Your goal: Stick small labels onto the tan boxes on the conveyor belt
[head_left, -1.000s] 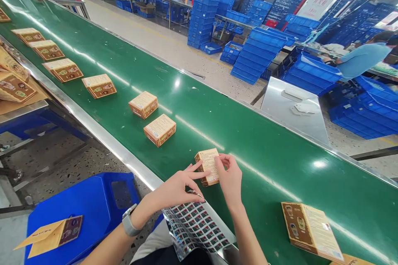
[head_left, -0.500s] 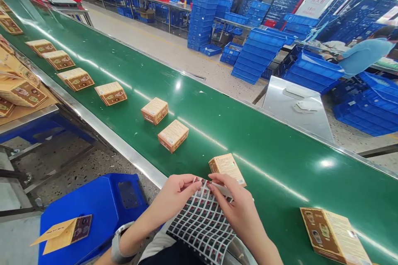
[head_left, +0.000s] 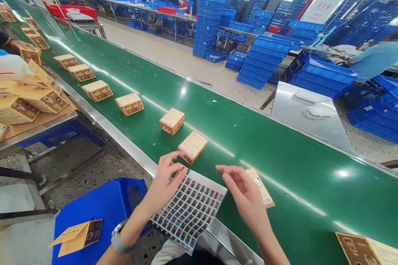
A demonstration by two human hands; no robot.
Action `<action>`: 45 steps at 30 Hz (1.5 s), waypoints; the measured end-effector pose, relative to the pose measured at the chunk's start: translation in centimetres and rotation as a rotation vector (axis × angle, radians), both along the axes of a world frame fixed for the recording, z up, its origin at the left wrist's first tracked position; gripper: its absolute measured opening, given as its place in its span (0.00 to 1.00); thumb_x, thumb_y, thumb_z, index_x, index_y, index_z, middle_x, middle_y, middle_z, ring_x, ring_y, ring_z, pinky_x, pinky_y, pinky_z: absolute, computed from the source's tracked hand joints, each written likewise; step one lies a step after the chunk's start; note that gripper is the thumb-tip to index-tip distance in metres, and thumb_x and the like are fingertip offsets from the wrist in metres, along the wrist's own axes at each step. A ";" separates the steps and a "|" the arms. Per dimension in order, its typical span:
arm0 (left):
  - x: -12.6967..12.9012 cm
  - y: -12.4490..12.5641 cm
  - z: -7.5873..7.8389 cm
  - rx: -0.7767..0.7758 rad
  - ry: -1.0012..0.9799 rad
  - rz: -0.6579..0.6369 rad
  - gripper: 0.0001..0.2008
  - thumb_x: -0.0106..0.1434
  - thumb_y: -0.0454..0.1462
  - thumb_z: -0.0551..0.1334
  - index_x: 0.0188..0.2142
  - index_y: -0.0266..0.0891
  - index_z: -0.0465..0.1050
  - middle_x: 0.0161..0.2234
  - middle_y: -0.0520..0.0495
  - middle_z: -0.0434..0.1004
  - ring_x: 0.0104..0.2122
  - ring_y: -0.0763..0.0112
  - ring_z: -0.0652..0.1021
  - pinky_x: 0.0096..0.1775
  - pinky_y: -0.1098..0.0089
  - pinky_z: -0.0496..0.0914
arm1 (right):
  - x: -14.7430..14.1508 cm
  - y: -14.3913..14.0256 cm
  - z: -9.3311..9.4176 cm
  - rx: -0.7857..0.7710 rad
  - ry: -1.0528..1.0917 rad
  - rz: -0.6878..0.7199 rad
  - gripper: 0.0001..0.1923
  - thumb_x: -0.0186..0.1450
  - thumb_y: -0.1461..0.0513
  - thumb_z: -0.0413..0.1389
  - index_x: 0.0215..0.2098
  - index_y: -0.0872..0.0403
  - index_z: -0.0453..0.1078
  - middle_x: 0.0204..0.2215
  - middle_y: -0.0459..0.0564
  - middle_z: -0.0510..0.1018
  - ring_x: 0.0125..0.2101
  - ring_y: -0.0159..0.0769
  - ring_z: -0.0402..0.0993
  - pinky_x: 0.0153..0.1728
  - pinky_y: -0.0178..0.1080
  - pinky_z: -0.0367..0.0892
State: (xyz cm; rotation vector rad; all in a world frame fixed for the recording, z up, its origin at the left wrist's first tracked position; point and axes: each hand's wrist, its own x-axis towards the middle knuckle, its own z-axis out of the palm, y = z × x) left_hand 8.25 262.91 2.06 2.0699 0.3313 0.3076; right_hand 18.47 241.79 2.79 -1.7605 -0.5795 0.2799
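Note:
My left hand (head_left: 166,180) grips a sheet of small dark-and-red stickers (head_left: 192,203) by its upper left corner; the index finger is raised off it. The sheet hangs curved over my lap. My right hand (head_left: 247,192) is off the sheet, to its right, thumb and index finger close together in a loose pinch. Whatever may be between them is too small to make out. Behind that hand, partly hidden, lies a cream box (head_left: 263,190) on the green conveyor belt (head_left: 224,109). Another cream-and-brown box (head_left: 192,147) lies just beyond my left fingertips.
More boxes (head_left: 129,103) are lined up along the belt to the left, and one brown box (head_left: 354,248) sits at lower right. A folded carton (head_left: 82,236) rests on a blue stool (head_left: 102,198). At far left another person's hand (head_left: 20,45) holds a box beside piled boxes (head_left: 46,97).
My right hand has let go of the sticker sheet and moved right. The sheet, still in my left hand, has shifted left. Boxes appear further right, and the camera view has turned somewhat.

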 end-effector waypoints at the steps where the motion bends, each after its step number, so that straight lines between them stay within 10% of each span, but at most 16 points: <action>1: 0.4 1.1 -0.4 0.022 -0.012 -0.023 0.16 0.70 0.45 0.55 0.32 0.40 0.73 0.65 0.44 0.62 0.64 0.52 0.59 0.64 0.53 0.54 | 1.0 0.7 -0.6 0.053 0.137 -0.043 0.12 0.69 0.51 0.55 0.45 0.48 0.68 0.49 0.53 0.80 0.47 0.44 0.79 0.50 0.50 0.71; 6: 2.0 2.3 -1.9 -0.048 0.019 -0.296 0.15 0.70 0.43 0.56 0.31 0.39 0.73 0.66 0.44 0.62 0.68 0.56 0.57 0.67 0.53 0.53 | 5.5 5.2 -3.8 0.204 0.380 -0.161 0.31 0.57 0.44 0.63 0.51 0.52 0.66 0.53 0.60 0.76 0.45 0.46 0.79 0.50 0.52 0.71; 26: 2.6 -2.8 -1.7 -0.100 0.115 -0.488 0.13 0.69 0.38 0.57 0.27 0.40 0.72 0.70 0.51 0.49 0.71 0.54 0.47 0.68 0.52 0.55 | 6.1 5.0 -6.4 0.156 0.361 -0.362 0.22 0.59 0.46 0.59 0.40 0.56 0.73 0.48 0.58 0.80 0.43 0.46 0.77 0.41 0.42 0.72; 36: 3.0 -4.1 -1.9 -0.141 0.118 -0.567 0.14 0.69 0.37 0.57 0.26 0.41 0.67 0.70 0.52 0.53 0.71 0.59 0.47 0.68 0.57 0.54 | 5.4 2.6 -5.8 -0.002 0.180 -0.412 0.18 0.61 0.47 0.58 0.35 0.53 0.70 0.45 0.56 0.79 0.40 0.43 0.76 0.42 0.44 0.70; 41: 3.2 -5.0 -2.0 -0.176 0.108 -0.607 0.14 0.68 0.38 0.58 0.25 0.40 0.67 0.70 0.51 0.55 0.71 0.57 0.51 0.67 0.57 0.54 | 6.0 1.5 -5.2 -0.072 0.102 -0.489 0.24 0.61 0.48 0.59 0.48 0.54 0.63 0.40 0.55 0.79 0.35 0.43 0.77 0.37 0.43 0.70; 45: 2.8 -5.5 -1.5 -0.230 0.075 -0.484 0.15 0.69 0.41 0.57 0.26 0.40 0.69 0.54 0.45 0.77 0.59 0.56 0.71 0.59 0.60 0.64 | 6.3 -0.4 -2.6 -0.140 0.026 -0.485 0.19 0.63 0.50 0.58 0.46 0.53 0.66 0.39 0.55 0.79 0.34 0.42 0.76 0.36 0.42 0.69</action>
